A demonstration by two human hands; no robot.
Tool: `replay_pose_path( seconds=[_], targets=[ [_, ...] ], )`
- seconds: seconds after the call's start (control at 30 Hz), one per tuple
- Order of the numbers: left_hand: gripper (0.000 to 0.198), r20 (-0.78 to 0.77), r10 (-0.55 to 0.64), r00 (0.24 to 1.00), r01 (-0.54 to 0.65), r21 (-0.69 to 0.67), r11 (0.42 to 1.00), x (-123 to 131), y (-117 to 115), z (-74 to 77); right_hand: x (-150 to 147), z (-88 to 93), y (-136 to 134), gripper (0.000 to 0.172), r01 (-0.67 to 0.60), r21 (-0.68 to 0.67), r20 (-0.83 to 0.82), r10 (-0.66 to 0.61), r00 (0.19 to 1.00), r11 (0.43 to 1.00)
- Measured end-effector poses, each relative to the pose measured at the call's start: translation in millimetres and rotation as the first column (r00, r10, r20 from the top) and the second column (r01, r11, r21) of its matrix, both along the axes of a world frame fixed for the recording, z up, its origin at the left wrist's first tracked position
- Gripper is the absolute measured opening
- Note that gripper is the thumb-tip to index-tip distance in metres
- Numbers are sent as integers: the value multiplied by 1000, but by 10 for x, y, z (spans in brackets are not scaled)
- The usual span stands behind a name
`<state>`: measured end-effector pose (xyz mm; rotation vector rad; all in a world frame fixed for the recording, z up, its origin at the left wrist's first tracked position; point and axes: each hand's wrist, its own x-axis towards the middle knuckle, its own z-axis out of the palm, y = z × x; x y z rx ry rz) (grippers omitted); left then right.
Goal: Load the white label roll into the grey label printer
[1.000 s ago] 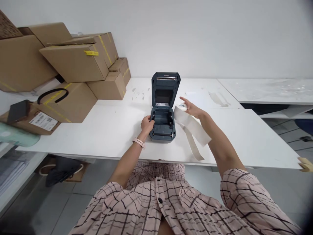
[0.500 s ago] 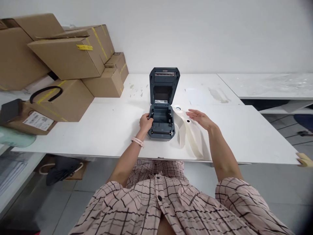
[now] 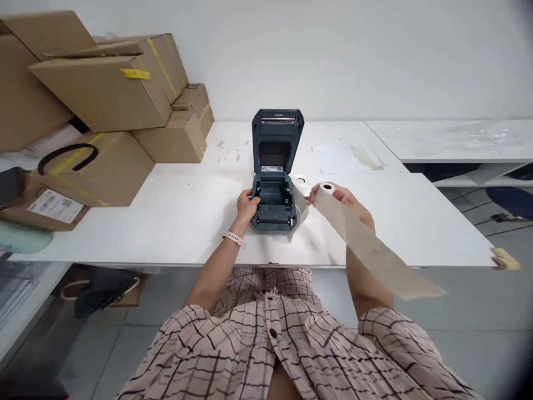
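A dark label printer (image 3: 273, 208) stands on the white table with its lid (image 3: 277, 139) raised and its inner bay bare. My left hand (image 3: 247, 206) grips the printer's left side, thumb over the rim. To the right of the printer, my right hand (image 3: 347, 204) is closed around a small paper roll (image 3: 327, 187), held above the table. A long loose strip (image 3: 375, 250) hangs from this roll over my right forearm and past the table's front edge. A second roll (image 3: 300, 180) with loose paper lies against the printer's right side.
Cardboard boxes (image 3: 104, 91) are stacked at the left and back left. The white table (image 3: 187, 222) ends at its front edge near my body. A yellowish piece (image 3: 506, 259) sits at the right front corner.
My right hand has taken hold of the roll and lifted it, and its strip now trails to the right. My left hand stays on the printer. The view has shifted slightly.
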<state>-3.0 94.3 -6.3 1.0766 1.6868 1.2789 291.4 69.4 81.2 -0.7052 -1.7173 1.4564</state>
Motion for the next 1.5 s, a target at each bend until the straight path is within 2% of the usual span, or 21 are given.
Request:
replay_pose_path(
  seconds=[0.07,0.1,0.17,0.2,0.27,0.3,0.37,0.47,0.57,0.73,0.83,0.97,1.07,1.13,1.2,1.23,1.27,1.4,1.5],
  targets=[
    [45,19,2,1000,-2,-3,1000,-2,12,-6,-259,222,65,43,-120,204,174,85,981,971],
    [45,33,-1,999,1,-4,1000,-2,17,-8,-415,275,133,41,-158,309,300,62,952,938],
    [42,67,1,998,-1,0,1000,3,21,-10,-735,264,313,36,-213,459,543,-82,836,863],
    [41,87,1,996,-2,8,1000,9,20,-8,-881,214,408,36,-236,485,641,-159,751,842],
    [40,126,4,992,-7,23,1000,23,12,-1,-1113,74,568,37,-272,470,776,-246,581,839],
    [40,141,5,990,-9,27,1000,31,6,4,-1191,5,624,38,-289,449,813,-251,526,846],
    [40,159,2,987,-7,30,1000,44,-3,13,-1275,-106,680,39,-333,412,844,-218,490,848],
    [39,159,7,987,-14,42,999,50,-8,15,-1271,-186,664,37,-353,404,829,-174,532,844],
    [39,157,10,988,-19,51,999,48,1,-1,-1226,-208,626,41,-327,429,802,-188,567,842],
    [41,169,14,986,-20,36,999,51,18,-30,-1208,-224,652,51,-335,450,816,-229,531,828],
    [41,143,3,990,-7,32,999,55,7,-23,-1176,-251,603,49,-320,506,768,-249,590,801],
    [43,123,-10,992,7,23,1000,60,-32,20,-1047,-323,245,39,-239,624,632,-300,715,744],
    [42,119,-7,993,5,15,1000,65,-63,56,-924,-410,-169,37,-212,640,593,-300,747,739],
    [40,127,-8,992,6,15,1000,68,-78,76,-861,-481,-410,48,-218,641,604,-308,735,736],
    [39,132,-8,991,6,15,1000,69,-85,90,-828,-554,-576,80,-237,648,622,-323,713,724],
    [38,133,-7,991,5,17,1000,69,-86,95,-822,-589,-628,92,-245,655,627,-334,704,715],
    [37,133,-6,991,4,20,1000,69,-87,98,-822,-623,-663,97,-246,665,627,-348,698,705],
    [38,138,-6,990,3,25,1000,69,-77,93,-850,-743,-706,90,-193,726,577,-432,693,660],
    [39,141,-5,990,3,14,1000,66,-68,78,-870,-806,-720,91,-171,758,543,-465,699,629]
  ],
)
